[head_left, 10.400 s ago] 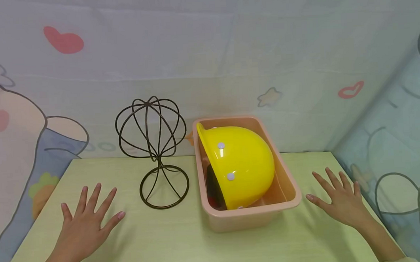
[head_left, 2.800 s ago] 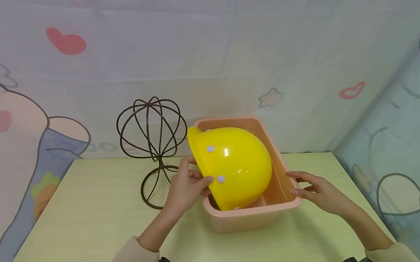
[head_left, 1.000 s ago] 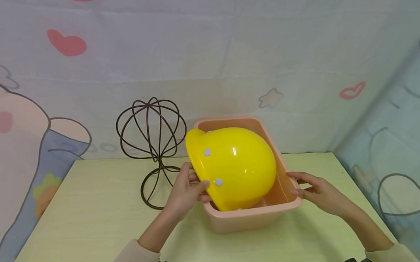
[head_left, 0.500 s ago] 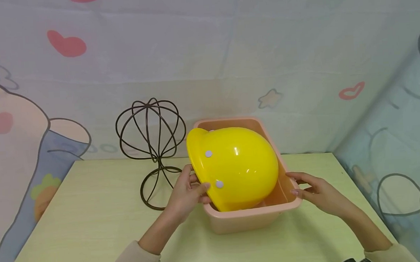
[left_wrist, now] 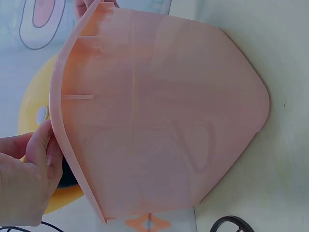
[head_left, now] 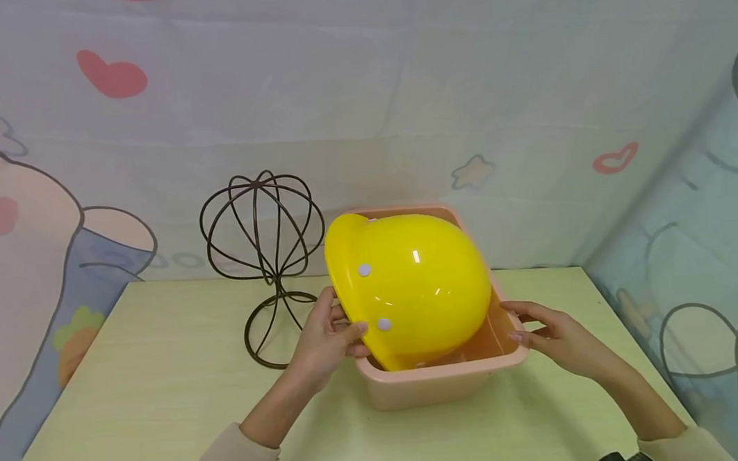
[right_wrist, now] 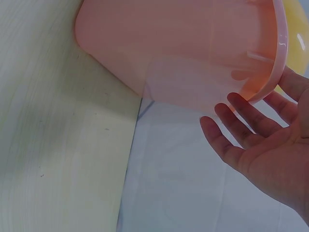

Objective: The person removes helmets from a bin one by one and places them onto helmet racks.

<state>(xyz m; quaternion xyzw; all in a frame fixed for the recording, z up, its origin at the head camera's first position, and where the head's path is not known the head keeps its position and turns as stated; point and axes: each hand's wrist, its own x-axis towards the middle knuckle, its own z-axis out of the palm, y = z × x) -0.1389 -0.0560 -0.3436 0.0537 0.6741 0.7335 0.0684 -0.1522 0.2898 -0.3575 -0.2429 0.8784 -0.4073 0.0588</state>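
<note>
Head view: wire stand by the counter's back edge; left grip pinches nearly closed on the brim of the yellow helmet, tilted in the pink bin near that edge. Probably light, stiff, slick; hold that brim. Right grip, barely parted, pinches the bin's rim.

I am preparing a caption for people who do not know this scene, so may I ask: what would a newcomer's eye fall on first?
Most likely the bright yellow helmet, central in the head view, tilted and partly inside the pink tub, with the left hand holding its brim. Next would come the dark wire stand, upright on the table to the tub's left.
</note>
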